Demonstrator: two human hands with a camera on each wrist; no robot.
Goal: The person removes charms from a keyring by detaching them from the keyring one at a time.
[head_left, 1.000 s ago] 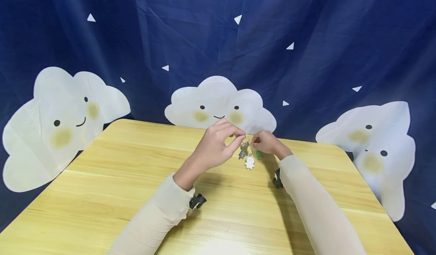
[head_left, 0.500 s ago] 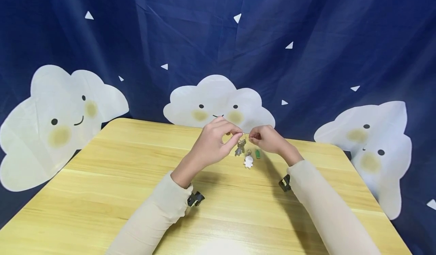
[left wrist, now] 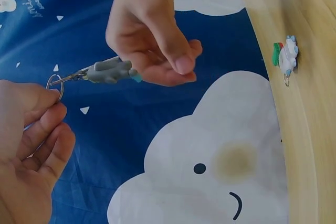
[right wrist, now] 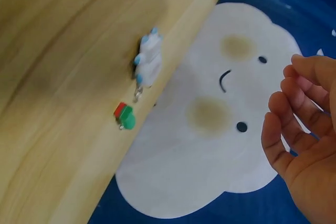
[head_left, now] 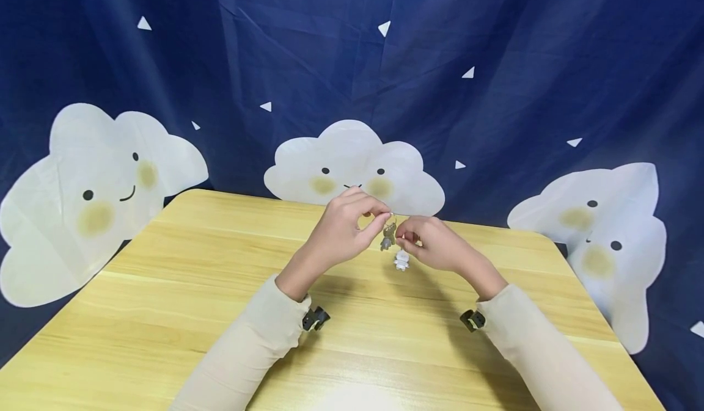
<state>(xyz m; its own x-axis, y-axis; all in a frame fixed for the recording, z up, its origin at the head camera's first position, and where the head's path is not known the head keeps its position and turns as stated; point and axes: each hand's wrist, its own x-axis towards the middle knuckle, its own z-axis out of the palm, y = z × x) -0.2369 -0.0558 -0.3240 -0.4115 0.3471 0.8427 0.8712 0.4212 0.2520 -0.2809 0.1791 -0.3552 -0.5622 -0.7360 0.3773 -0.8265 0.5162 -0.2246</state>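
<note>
Between thumb and index finger, my left hand (head_left: 345, 231) pinches a metal key ring (left wrist: 55, 86) above the table. Keys (left wrist: 76, 74) and a grey figure charm (left wrist: 109, 71) hang from that ring. A white figure charm (right wrist: 150, 60) with blue tips lies on the table, its small metal clasp attached. Beside it lies a small green and red charm (right wrist: 126, 116), hidden behind the right hand in the head view. My right hand (head_left: 437, 244) hovers close over these two charms, fingers loosely bent and nothing between them; in the left wrist view its fingertips overlap the grey charm's end.
The light wooden table (head_left: 220, 301) ends at a far edge just behind the hands. A dark blue curtain (head_left: 308, 50) with white clouds hangs behind it. A black wrist camera (head_left: 316, 319) sits at the left cuff, another camera (head_left: 473, 320) at the right.
My right hand has drawn away from the keys to the right, then lowered toward the white charm, covering the green one. The left hand keeps its pinch on the key ring, nearly still.
</note>
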